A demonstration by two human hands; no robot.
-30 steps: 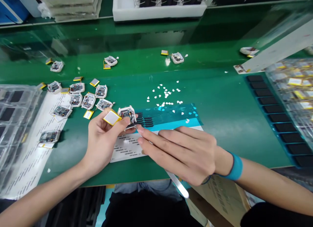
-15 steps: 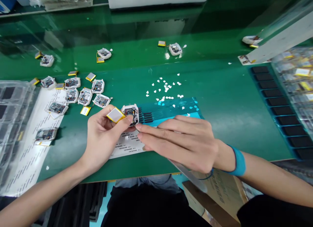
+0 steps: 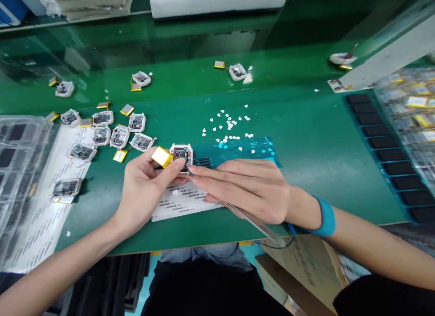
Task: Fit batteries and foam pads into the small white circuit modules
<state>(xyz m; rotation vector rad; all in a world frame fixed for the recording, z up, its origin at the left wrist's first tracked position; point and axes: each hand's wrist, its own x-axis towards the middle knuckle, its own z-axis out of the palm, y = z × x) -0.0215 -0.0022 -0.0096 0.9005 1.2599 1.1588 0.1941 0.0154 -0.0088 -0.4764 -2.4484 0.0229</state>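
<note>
Green desk (image 3: 316, 139) spans my head view, white tabs (image 3: 232, 125) scattered across it. Near a printed white sheet (image 3: 183, 206), my left grip (image 3: 144, 189) holds an open white casing (image 3: 185, 149), circuit board (image 3: 180, 155) exposed, yellow-edged battery (image 3: 162, 157) alongside; my right grip (image 3: 251, 184) pinches a metal tool (image 3: 256, 222), tip at the casing's lower corner.

Worktop (image 3: 316, 157) is solid green. Held casing (image 3: 190, 155) is white around a darkish circuit board (image 3: 180, 153), and its battery (image 3: 161, 156) is pale silver edged in yellow. Tool (image 3: 261, 226) looks silvery grey, wristband (image 3: 328, 216) plain teal. Paper sheet (image 3: 180, 211) is white with rows of black print, film (image 3: 242, 146) see-through blue, pads (image 3: 394, 155) black.
</note>
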